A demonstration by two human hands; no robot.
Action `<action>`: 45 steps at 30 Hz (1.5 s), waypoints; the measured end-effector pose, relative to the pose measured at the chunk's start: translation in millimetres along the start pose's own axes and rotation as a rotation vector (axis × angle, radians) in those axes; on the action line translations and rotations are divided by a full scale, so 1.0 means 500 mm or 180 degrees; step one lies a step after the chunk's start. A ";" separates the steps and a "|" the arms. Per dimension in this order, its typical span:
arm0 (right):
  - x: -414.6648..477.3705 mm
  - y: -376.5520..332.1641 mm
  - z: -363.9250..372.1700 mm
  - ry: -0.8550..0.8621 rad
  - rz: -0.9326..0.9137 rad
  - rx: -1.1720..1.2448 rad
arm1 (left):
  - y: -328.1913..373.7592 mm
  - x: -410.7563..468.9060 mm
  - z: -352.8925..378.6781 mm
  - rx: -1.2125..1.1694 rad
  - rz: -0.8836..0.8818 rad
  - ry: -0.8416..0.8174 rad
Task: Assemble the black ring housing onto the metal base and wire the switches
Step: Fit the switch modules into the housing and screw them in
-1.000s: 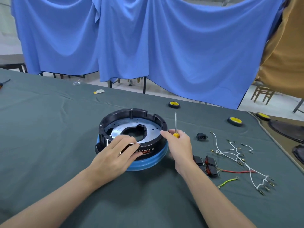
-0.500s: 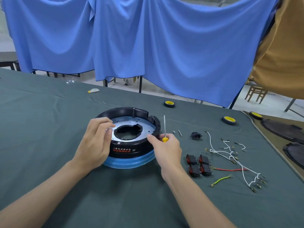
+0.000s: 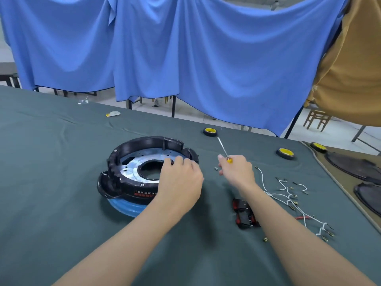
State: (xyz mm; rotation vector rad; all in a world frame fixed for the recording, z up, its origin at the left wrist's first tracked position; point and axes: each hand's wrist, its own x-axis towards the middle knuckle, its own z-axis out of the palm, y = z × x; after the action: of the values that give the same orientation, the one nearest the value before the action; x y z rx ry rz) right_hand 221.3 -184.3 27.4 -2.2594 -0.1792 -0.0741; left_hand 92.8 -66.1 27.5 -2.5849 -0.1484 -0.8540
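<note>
Two hands work at mid-frame over the green cloth (image 3: 51, 182). Just left of centre, the black ring housing (image 3: 144, 144) sits around the metal base (image 3: 132, 170), and the left hand (image 3: 181, 178) curls its fingers over the housing's right rim. Beside it, the right hand (image 3: 237, 172) pinches a yellow-handled screwdriver (image 3: 223, 148), shaft tilted up-left. Black-and-red switches (image 3: 244, 213) lie lower right, with white wires (image 3: 288, 198) spread further right.

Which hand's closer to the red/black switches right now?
Right. The right hand, gripping the screwdriver, is just beyond the switches; the left hand is farther left, holding the black ring housing.
</note>
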 end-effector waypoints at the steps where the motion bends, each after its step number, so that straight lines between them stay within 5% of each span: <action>1: 0.010 0.004 0.007 -0.0066 -0.0053 -0.0228 | 0.001 -0.003 0.014 -0.0007 0.0026 0.0077; 10: 0.052 0.014 0.044 -0.0069 -0.0580 -0.1631 | -0.072 -0.026 0.070 0.0060 0.0346 0.0968; 16: 0.045 0.008 0.056 -0.0076 -0.0593 -0.1842 | -0.060 -0.044 0.090 0.0027 0.0075 0.1351; 26: -0.057 -0.061 0.020 -0.0632 -0.0785 0.1360 | -0.063 -0.043 0.094 -0.0080 0.0045 0.1454; 38: -0.078 -0.058 0.094 -0.0115 -0.0765 0.2095 | -0.060 -0.045 0.091 -0.0080 -0.0023 0.1404; 45: -0.073 -0.055 0.088 0.0162 -0.1440 0.1086 | -0.060 -0.043 0.093 -0.0106 -0.0019 0.1427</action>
State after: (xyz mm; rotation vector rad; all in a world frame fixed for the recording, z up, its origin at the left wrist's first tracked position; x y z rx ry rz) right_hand 180.7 -136.8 15.9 -1.8403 -0.6253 -0.3156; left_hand 93.9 -19.0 -8.4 -2.3512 -0.0108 -1.4185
